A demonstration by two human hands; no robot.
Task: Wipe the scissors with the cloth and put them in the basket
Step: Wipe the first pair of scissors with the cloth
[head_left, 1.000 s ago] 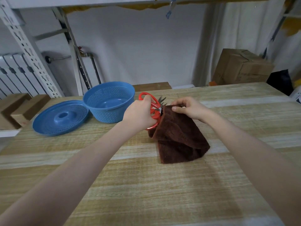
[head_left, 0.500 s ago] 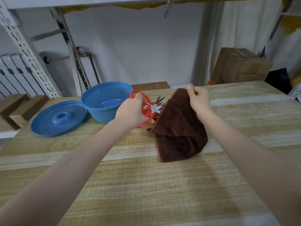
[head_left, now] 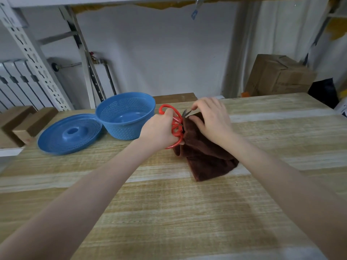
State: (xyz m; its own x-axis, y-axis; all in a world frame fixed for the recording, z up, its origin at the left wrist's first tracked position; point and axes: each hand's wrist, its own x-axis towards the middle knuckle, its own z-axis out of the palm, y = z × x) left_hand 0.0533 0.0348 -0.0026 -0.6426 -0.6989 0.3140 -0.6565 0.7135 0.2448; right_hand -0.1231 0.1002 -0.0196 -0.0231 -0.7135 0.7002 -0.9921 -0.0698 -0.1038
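My left hand (head_left: 159, 130) grips the red handles of the scissors (head_left: 175, 124), held just above the wooden table. The blade tips poke out grey above a dark brown cloth (head_left: 204, 156). My right hand (head_left: 211, 120) covers the top of the cloth, its fingers curled round the cloth and the blades inside it. The cloth's lower part lies folded on the table. A blue perforated basket (head_left: 125, 115) stands directly left of my left hand.
A blue perforated lid (head_left: 69, 133) lies flat, touching the basket's left side. Wooden blocks (head_left: 22, 121) sit at the table's left edge. Behind the table are a cardboard box (head_left: 277, 76), a metal rack upright and a radiator.
My right hand, which had lifted the cloth's corner high half a second ago, has come back down over the scissor blades. The left hand with the scissors stays in about the same place.
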